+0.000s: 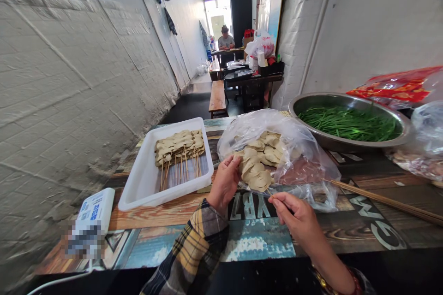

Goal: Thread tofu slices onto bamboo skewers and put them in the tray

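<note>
My left hand [225,179] pinches folded tan slices [254,171] threaded in a row. My right hand [295,214] is closed on the bottom end of the thin bamboo skewer [269,192] that runs up into those slices. Right behind them lies an open clear plastic bag [304,166] holding more loose slices [268,144]. A white rectangular tray [145,179] to the left holds several finished skewers [180,150], sticks pointing towards me.
A steel bowl of green chives [349,123] stands at the back right beside red and clear bags [398,87]. A bundle of bare bamboo sticks [387,202] lies on the right. A white box [94,209] sits at the left. A person sits far down the aisle.
</note>
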{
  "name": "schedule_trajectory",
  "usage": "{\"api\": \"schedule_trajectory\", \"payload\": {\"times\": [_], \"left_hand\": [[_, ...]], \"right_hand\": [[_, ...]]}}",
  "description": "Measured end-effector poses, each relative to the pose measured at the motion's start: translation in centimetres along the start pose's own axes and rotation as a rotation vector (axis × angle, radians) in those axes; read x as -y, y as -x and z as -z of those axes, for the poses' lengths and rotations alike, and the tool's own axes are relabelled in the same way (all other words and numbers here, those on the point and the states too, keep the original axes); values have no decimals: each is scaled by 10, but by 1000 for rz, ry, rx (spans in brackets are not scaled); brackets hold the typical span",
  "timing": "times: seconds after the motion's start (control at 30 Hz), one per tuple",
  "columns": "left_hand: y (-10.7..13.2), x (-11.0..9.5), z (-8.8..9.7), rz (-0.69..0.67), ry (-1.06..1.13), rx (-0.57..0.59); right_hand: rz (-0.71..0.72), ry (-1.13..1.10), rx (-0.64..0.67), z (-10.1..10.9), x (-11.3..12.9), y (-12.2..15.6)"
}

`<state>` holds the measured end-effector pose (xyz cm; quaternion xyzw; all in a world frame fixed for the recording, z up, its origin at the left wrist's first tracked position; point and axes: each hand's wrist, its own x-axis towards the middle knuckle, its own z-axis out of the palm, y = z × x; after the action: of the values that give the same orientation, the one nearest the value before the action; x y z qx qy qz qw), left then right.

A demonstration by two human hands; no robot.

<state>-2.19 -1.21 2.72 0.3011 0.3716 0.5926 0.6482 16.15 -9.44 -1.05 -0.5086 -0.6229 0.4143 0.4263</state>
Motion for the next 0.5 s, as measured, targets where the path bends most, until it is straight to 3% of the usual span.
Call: {"api": "schedule_trajectory", "payload": {"times": [0.13, 0.23, 0.37, 0.5], "left_hand": [[1, 1, 2, 66, 26, 3], [1, 3, 2, 11, -15, 12], [0, 4, 1, -66, -49, -17], [1, 2, -1, -34, 1, -31]], "right_hand": [[-27, -67, -18, 2, -5, 0], [-15, -52, -36, 3, -2, -1], [41, 86, -106, 2, 4, 0], [131, 236, -177, -2, 2, 0]]}}
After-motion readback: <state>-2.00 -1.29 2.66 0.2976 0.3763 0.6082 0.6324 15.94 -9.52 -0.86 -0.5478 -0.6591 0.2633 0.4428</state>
